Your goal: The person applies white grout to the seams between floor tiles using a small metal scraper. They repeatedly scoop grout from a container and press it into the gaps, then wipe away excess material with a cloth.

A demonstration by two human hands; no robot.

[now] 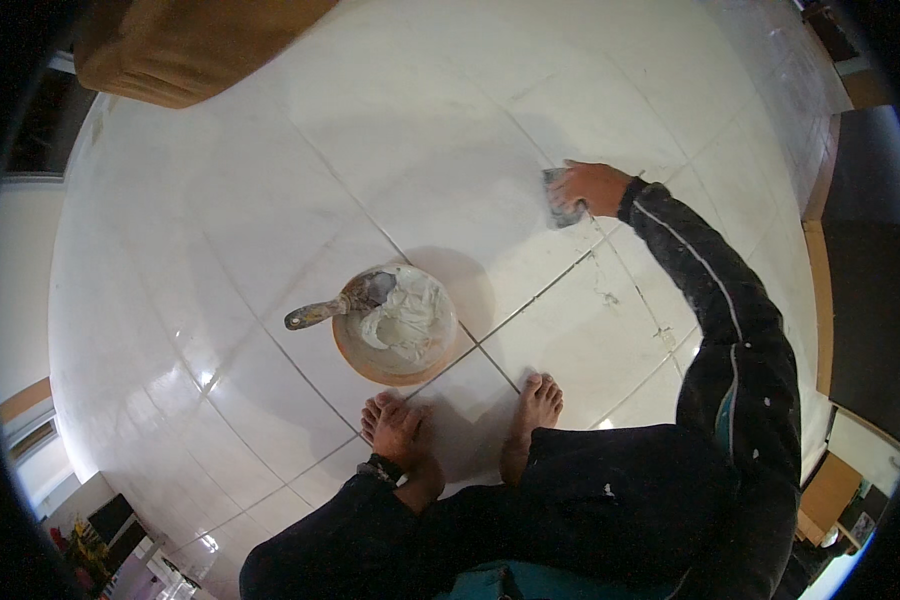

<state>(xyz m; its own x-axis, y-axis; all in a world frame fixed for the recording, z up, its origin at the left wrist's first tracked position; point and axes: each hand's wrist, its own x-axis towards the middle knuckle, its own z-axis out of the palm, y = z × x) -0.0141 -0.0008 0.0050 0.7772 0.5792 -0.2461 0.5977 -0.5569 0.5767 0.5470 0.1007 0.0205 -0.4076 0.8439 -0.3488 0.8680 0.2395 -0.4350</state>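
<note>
Out to the right over the white tiled floor [510,260], my right hand [592,188] is closed on a flat grey-green pad [560,212], pressed against the tiles. Whether it is sponge or cloth I cannot tell. Low in front of me, my left hand [398,437] hangs beside my left foot, a dark band around its wrist; its fingers are not clear. Just beyond it stands an orange-rimmed bowl [395,378] of thick white paste [415,318]. A putty knife [315,314] rests in it, blade in the paste, worn handle over the left rim.
My bare feet [536,410] stand close behind the bowl. Whitish smears [610,298] and crumbs lie along the tile joints at right. A brown upholstered piece [190,50] is at the far left, and dark furniture [870,260] lines the right side.
</note>
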